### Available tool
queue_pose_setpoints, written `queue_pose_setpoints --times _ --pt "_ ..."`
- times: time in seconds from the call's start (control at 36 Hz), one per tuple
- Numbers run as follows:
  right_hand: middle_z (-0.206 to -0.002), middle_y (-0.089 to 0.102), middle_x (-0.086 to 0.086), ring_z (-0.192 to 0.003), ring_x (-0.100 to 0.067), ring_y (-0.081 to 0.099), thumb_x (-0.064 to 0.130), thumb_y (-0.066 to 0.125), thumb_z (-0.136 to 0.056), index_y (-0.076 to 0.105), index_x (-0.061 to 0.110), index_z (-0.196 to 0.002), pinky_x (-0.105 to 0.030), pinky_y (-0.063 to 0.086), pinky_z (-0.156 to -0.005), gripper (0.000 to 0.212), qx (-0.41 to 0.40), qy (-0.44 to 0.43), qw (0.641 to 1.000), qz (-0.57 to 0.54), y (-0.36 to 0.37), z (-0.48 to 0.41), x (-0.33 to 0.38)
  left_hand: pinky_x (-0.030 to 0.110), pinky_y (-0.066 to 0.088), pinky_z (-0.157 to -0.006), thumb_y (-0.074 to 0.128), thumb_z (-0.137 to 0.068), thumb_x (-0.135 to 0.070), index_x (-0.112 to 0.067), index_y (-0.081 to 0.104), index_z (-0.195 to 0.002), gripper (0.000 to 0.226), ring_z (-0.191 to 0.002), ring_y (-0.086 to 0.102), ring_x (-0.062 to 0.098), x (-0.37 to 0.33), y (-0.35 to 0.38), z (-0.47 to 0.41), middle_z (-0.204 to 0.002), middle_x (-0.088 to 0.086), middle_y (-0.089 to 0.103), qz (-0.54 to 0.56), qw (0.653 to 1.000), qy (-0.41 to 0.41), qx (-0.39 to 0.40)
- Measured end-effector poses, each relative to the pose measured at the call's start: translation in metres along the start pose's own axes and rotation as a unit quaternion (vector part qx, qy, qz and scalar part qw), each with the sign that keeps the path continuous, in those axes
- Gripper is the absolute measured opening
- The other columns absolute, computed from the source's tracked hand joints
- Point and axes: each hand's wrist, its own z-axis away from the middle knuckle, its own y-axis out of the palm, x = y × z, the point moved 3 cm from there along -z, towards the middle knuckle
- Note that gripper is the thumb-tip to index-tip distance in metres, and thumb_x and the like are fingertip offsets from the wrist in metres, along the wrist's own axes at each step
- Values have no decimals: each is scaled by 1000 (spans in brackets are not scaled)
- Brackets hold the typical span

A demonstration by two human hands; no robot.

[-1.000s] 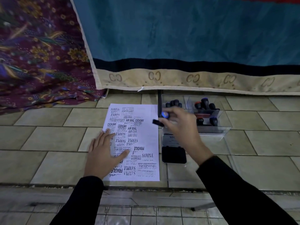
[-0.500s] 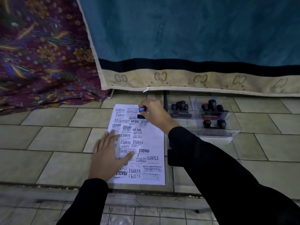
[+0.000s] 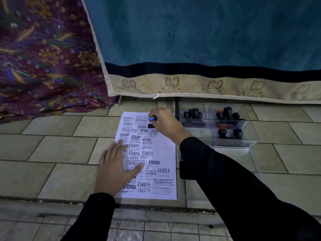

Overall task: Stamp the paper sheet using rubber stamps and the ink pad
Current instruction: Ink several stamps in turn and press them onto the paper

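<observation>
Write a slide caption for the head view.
Right hand presses a blue-capped stamp onto the paper sheet while the left hand holds it flat.

a teal blanket (image 3: 199, 32) with a dark band and a beige border of looped letter marks hangs across the view from eleven to three o'clock. at ten o'clock a maroon floral cloth (image 3: 43, 54) lies bunched, its edge tucked behind the blanket. pale green floor tiles (image 3: 57, 150) spread below both.

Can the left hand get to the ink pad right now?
Probably not easily: the left hand lies flat on the paper, and the right sleeve crosses over the ink pad, hiding most of it.
</observation>
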Motion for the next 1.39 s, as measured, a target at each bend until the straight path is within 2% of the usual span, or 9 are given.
queue_pose_setpoints --times 0.11,0.58,0.83,0.89,0.97,1.08,1.19,1.28,1.39 --pt "-93 62 -16 -82 -30 60 -4 55 -85 63 -2 -86 -43 51 -76 8 8 -18 999 36 5 2 0 39 9 -122 40 -70 -86 -28 38 -141 92 -147 11 6 0 1 0 -159 -11 21 -3 1000 -1 4" --pt "-92 63 -17 -85 -30 61 -8 51 -83 58 2 -78 -39 51 -72 13 20 11 1000 21 4 4 2 36 5 -121 38 -69 -87 -28 35 -143 94 -148 8 5 0 1 0 -160 -12 19 -5 1000 -4 7" --pt "-101 65 -18 -93 -31 62 -4 53 -85 63 -4 -94 -44 53 -82 14 10 45 999 -11 5 2 -1 37 6 -122 38 -69 -86 -28 36 -142 94 -147 10 4 -2 -1 1 -159 -12 21 0 1000 -2 6" --pt "-102 65 -20 -90 -27 63 -3 52 -86 63 -4 -99 -39 54 -81 17 14 55 998 -15 4 -1 -1 36 5 -121 39 -69 -86 -28 37 -142 93 -147 10 4 -2 -1 1 -159 -12 21 0 1000 0 5" --pt "-97 65 -21 -77 -22 62 -2 51 -86 62 -3 -94 -26 53 -66 13 19 70 997 -21 0 -4 -2 36 6 -121 38 -69 -86 -27 37 -142 95 -147 11 6 -2 -2 1 -159 -11 20 -2 1000 -2 4" --pt "-97 69 -12 -85 -23 66 -2 62 -82 65 5 -105 -32 53 -84 24 -147 100 977 -113 -36 3 -9 36 6 -121 38 -68 -86 -26 38 -142 95 -147 11 7 -3 -3 1 -159 -10 21 -1 1000 -2 7" --pt "-88 62 5 -65 12 60 2 67 -81 58 8 -108 -4 49 -64 29 -252 122 944 -173 -87 22 -24 35 4 -121 36 -67 -86 -26 37 -143 97 -148 10 6 -4 -3 1 -160 -10 20 0 1000 -2 8" --pt "-89 64 1 -62 9 58 3 66 -79 60 12 -97 0 44 -59 21 -241 145 948 -147 -109 42 -38 37 6 -122 36 -67 -87 -26 37 -143 97 -148 11 7 -4 -3 1 -160 -10 20 -2 1000 -2 7" --pt "-82 60 -2 -59 4 50 8 68 -78 62 12 -93 -4 36 -54 16 -181 181 965 -57 -111 69 -56 37 7 -122 36 -67 -87 -26 38 -142 96 -147 12 7 -4 -2 1 -159 -10 21 -4 1000 -1 6"
